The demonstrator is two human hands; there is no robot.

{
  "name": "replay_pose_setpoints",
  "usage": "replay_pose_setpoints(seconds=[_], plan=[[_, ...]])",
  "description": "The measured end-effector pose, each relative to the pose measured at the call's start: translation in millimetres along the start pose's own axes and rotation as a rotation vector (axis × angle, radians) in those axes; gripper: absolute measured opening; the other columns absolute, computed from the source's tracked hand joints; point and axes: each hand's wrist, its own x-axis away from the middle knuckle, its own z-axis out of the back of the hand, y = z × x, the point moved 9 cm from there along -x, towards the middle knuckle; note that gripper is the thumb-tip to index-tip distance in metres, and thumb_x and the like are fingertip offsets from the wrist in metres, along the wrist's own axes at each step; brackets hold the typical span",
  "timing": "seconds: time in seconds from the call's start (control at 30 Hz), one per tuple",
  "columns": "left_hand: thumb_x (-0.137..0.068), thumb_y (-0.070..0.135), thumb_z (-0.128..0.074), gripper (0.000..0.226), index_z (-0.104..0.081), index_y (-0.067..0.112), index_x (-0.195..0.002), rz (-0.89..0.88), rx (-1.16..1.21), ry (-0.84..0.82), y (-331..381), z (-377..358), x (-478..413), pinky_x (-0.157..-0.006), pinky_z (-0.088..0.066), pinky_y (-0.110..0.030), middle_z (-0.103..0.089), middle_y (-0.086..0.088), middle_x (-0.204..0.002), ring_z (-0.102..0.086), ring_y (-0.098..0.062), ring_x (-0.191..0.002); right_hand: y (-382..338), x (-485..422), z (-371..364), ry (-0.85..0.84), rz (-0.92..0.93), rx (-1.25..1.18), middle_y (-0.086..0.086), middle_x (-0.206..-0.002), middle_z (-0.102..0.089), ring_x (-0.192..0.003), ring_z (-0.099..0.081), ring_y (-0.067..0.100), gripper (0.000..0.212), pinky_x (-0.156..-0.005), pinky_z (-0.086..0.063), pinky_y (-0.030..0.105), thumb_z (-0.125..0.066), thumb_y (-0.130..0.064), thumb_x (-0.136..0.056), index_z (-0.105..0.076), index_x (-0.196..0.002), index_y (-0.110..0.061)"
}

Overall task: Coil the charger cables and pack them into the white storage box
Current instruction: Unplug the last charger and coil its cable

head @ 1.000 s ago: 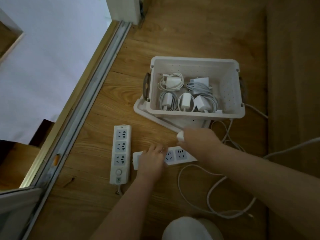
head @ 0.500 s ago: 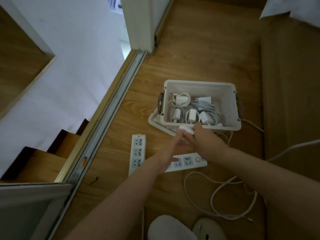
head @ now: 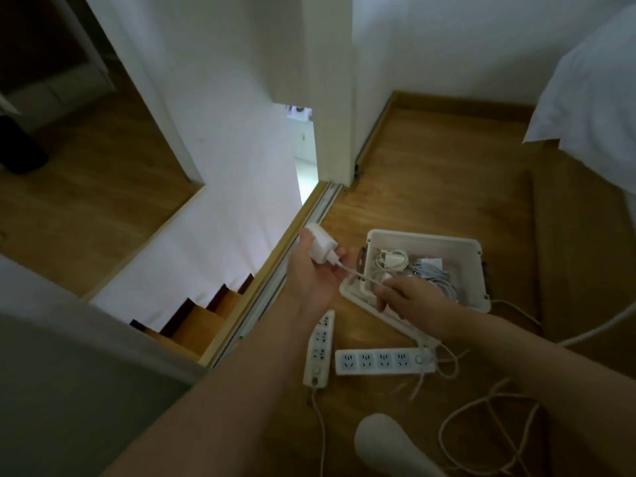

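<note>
My left hand is raised palm up beside the white storage box and holds a white charger plug. Its thin white cable runs taut to my right hand, which pinches it just in front of the box. Several coiled chargers lie inside the box. The box sits on its white lid on the wooden floor.
Two white power strips lie on the floor below my hands, with loose white cords trailing right. An open stairwell drops beyond the metal floor rail on the left. A white slipper shows at the bottom.
My left hand left the power strip, took the white charger plug and lifted it up to the left. My right hand now pinches its cable. The view tilted upward.
</note>
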Motion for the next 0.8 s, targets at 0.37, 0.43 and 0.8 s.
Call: replay_pose_setpoints(seconds=[0.37,0.43,0.8], plan=[[-0.084,0.047,-0.046,0.046,-0.055,0.014,-0.114,0.004,-0.872,-0.444,48,-39,120,-0.04,-0.012,-0.02,-0.056,-0.005,-0.07,-0.029,-0.005,-0.037,-87,44,8,0.014,0.241,0.422,0.003,-0.086,-0.069,-0.076,-0.064,0.014,0.061,-0.071,-0.051,0.028,-0.031,-0.063,-0.087,-0.067,-0.1,-0.016],[-0.084,0.049,-0.046,0.049,-0.055,0.013,-0.115,0.031,-1.011,-0.449,47,-28,135,-0.04,-0.015,-0.019,-0.059,-0.002,-0.069,-0.03,-0.005,-0.039,-86,52,-3,0.015,0.221,0.39,0.003,-0.088,-0.069,-0.079,-0.064,0.015,0.07,-0.074,-0.053,0.031,-0.025,-0.07,-0.081,-0.067,-0.101,-0.018],[-0.09,0.044,-0.051,0.028,-0.045,0.022,-0.106,-0.159,-1.784,-0.182,55,2,167,-0.052,-0.045,-0.014,-0.056,0.0,-0.093,-0.057,-0.01,-0.071,-121,91,23,0.381,0.201,0.432,-0.012,-0.064,-0.045,-0.059,-0.046,0.004,0.029,-0.051,-0.033,0.019,-0.043,-0.045,-0.094,-0.056,-0.081,-0.023]])
